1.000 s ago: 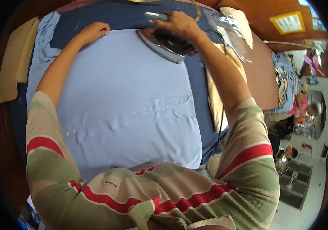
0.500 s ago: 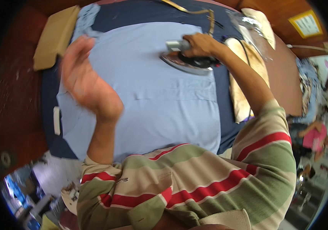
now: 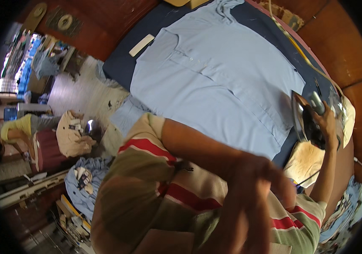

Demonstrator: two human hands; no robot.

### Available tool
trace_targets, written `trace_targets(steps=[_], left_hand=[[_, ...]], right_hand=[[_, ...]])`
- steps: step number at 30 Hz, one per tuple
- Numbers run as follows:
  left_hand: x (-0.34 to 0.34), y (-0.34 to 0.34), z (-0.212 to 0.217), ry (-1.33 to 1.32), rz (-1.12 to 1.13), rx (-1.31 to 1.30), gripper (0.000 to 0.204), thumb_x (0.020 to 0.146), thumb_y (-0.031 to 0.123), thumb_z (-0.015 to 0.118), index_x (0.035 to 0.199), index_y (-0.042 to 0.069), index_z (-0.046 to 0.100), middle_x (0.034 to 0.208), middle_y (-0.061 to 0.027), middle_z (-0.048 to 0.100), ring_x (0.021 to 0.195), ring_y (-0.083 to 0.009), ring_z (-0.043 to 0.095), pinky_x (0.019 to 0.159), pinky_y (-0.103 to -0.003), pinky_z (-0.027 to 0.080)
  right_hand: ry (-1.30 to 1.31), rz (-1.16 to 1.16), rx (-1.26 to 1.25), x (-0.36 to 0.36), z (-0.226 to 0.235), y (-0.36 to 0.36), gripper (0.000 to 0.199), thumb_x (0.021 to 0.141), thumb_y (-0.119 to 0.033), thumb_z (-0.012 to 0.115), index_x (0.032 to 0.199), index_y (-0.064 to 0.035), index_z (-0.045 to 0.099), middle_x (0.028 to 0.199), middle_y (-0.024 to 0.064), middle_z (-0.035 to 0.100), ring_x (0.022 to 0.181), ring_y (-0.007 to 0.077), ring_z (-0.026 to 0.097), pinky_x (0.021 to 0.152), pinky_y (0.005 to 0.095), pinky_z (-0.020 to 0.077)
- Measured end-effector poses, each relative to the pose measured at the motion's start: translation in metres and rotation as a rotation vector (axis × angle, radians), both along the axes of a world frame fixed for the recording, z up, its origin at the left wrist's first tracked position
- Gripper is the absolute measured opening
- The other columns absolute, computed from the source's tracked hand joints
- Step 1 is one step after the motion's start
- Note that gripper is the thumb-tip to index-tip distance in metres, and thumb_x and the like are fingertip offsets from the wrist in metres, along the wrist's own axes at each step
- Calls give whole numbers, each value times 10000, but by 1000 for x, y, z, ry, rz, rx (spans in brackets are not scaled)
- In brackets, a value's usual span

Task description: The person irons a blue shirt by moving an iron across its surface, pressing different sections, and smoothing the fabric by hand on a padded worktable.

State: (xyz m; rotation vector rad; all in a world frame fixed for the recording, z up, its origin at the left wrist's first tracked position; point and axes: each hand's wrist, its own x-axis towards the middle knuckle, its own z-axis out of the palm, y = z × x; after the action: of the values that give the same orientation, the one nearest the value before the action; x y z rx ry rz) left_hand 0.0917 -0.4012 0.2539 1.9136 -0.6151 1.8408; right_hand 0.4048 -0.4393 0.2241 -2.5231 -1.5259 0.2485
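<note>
A light blue shirt [image 3: 214,80] lies spread on a dark blue cloth [image 3: 123,63], its button placket running along the middle. At the garment's right edge, my right hand [image 3: 325,122] grips the handle of a clothes iron [image 3: 305,116]. The iron is tilted, with its shiny soleplate turned toward the shirt. My left hand [image 3: 253,194] is raised close in front of my chest, away from the shirt. It is blurred, but the fingers reach downward with one digit apart, and nothing shows in them.
A folded tan cloth pad [image 3: 305,161] lies beside the iron, with clear plastic [image 3: 337,106] near it. A white strip [image 3: 141,45] rests at the shirt's left. A yellow tape [image 3: 299,48] runs along the far edge. Another person [image 3: 18,129] bends at the far left.
My view has turned. The iron has moved off the middle of the cloth to the right edge and tilted up. My left hand has come from above the shirt toward my chest.
</note>
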Motion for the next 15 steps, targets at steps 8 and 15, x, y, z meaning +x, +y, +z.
trace_targets(steps=[8,15], left_hand=[[-127,92,-198,1088,913,-442,560,770,285,636,1294,173,472,1366,-62,408,1282,-262,346,953,-499,302],[-254,200,-228,938,1763,-737,408,834,309,578,1209,155,537,1239,-60,511,1149,-248,468,885,-478,354]], right_hand=[[111,-201,-41,111,-28,-95,409,744,-193,674,1076,20,566,779,86,583,706,167,568,671,312,469],[-676,-144,149,52,-61,-31,530,810,-282,645,1231,-7,478,1165,191,554,1059,344,531,894,392,417]])
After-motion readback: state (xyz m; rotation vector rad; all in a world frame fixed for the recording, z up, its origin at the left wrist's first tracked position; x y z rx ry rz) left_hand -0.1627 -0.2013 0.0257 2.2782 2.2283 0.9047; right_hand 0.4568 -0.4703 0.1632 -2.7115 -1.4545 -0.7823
